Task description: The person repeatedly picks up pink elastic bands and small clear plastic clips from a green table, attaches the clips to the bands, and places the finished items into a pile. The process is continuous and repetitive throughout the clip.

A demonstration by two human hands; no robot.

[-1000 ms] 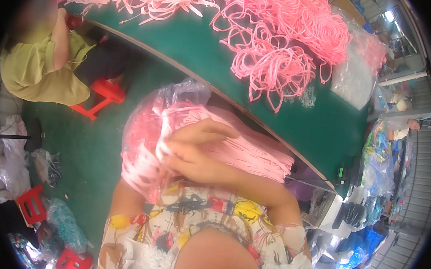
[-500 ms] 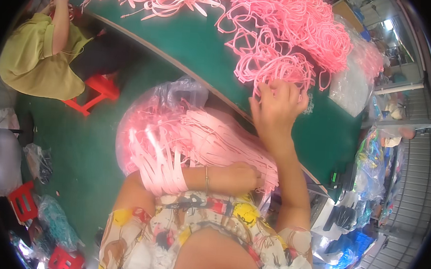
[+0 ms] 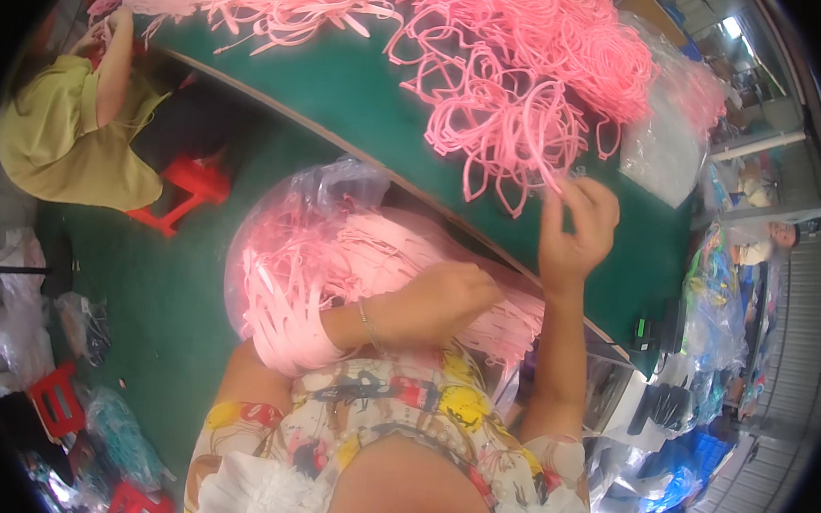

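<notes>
Right hand (image 3: 577, 224) stands above the table's near edge, thumb and forefinger pinched together on one narrow pink loop (image 3: 540, 137); a fingertip hold probably suits so thin a strip, singling it out from its tangled neighbours. Left hand (image 3: 459, 302) is curled low over the lap, knuckles up; whether its fingers grip anything cannot be told, since they are turned from view.

Largest of all, the green-topped table (image 3: 318, 82) runs slantwise before the person, its surface likely serving to keep the loose stock within reach. On it spreads a heap of pink looped straps (image 3: 574, 41), its nearest loops trailing toward the right hand. Across the lap lies a thick bundle of flat pink straps (image 3: 383, 241), presumably so that the legs bear its weight, with clear plastic (image 3: 340, 182) around its far left side. Several pink strands (image 3: 279, 328) drape over the left forearm, an arrangement that seems to keep them gathered. Smallest is a thin bracelet (image 3: 366, 321) at the left wrist.
</notes>
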